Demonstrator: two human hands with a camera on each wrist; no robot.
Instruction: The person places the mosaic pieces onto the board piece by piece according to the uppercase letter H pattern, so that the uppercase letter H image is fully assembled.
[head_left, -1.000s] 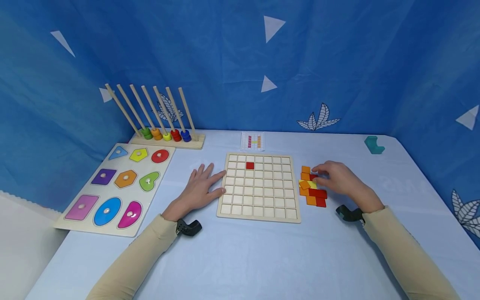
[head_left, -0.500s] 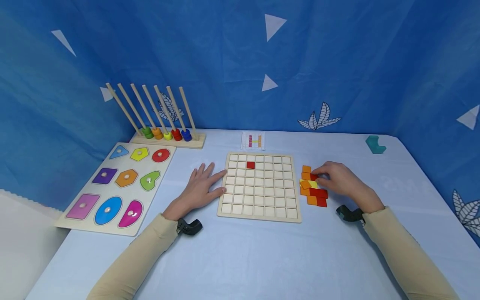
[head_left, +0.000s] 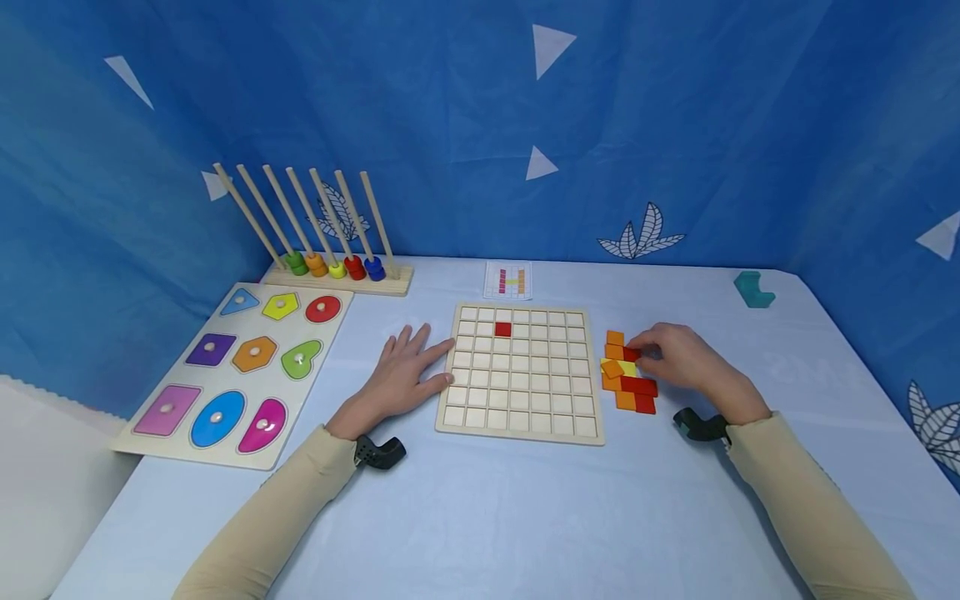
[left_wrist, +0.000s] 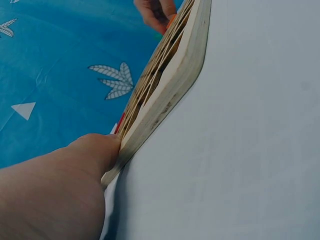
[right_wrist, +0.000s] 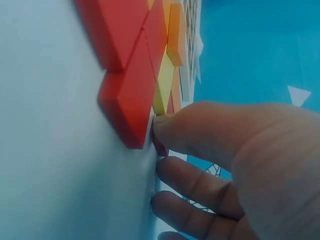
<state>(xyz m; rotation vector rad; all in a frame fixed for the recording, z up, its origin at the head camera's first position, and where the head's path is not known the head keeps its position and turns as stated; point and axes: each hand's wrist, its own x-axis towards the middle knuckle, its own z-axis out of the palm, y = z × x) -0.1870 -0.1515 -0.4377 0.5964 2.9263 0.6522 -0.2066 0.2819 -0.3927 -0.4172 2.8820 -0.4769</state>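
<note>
A square wooden grid board (head_left: 520, 437) lies on the table with one red tile (head_left: 503, 330) in an upper cell. Fingers spread, my left hand (head_left: 403, 372) rests flat on the table, its thumb and index fingertips at the board's left edge. In the left wrist view the thumb (left_wrist: 102, 150) touches that wooden side. To the right of the board my right hand (head_left: 684, 360) pinches a small red tile (head_left: 632, 354) between thumb and finger. That tile is mostly hidden in the right wrist view. Orange tiles (head_left: 626, 401), a yellow tile and more red tiles (right_wrist: 132, 95) lie beside it.
A small pattern card (head_left: 508, 281) lies behind the board. At left are a shape puzzle board (head_left: 247, 383) with knobbed pieces and a peg stand (head_left: 375, 286) with coloured rings. A teal piece (head_left: 752, 290) lies at the far right, before a blue curtain (head_left: 435, 125).
My right thumb and finger have drawn together at the red tile beside the pile. The left hand stays by the board. The head view has shifted slightly.
</note>
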